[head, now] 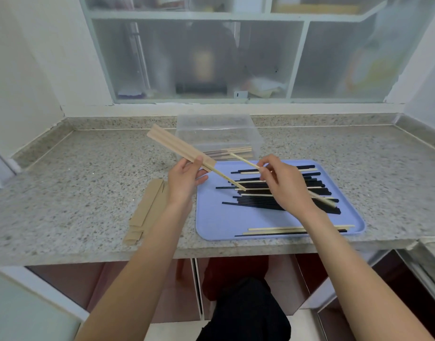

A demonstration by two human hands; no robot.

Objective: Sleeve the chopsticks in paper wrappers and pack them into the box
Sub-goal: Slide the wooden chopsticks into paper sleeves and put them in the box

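Left fingers (199, 160) pinch wrapper (179, 146); right fingers (261, 166) pinch chopstick (243, 161); speckled granite counter (88, 173), frosted window (201, 55).

We see a speckled, polished stone counter (88, 183); smooth matt blue plastic tray (211, 225); clear plastic box (214, 124); matt brown paper wrappers (147, 210); pale wood and glossy black chopsticks (260, 205).

At mid-frame your tray (211, 227) sits on the counter (88, 173), with loose chopsticks (273, 200) piled on it. The box (218, 134) stands just behind the tray, sleeved pairs (232, 151) inside. The stack of wrappers (147, 210) lies left of the tray. Your left hand (184, 180) and right hand (282, 183) hover above the tray's far edge.
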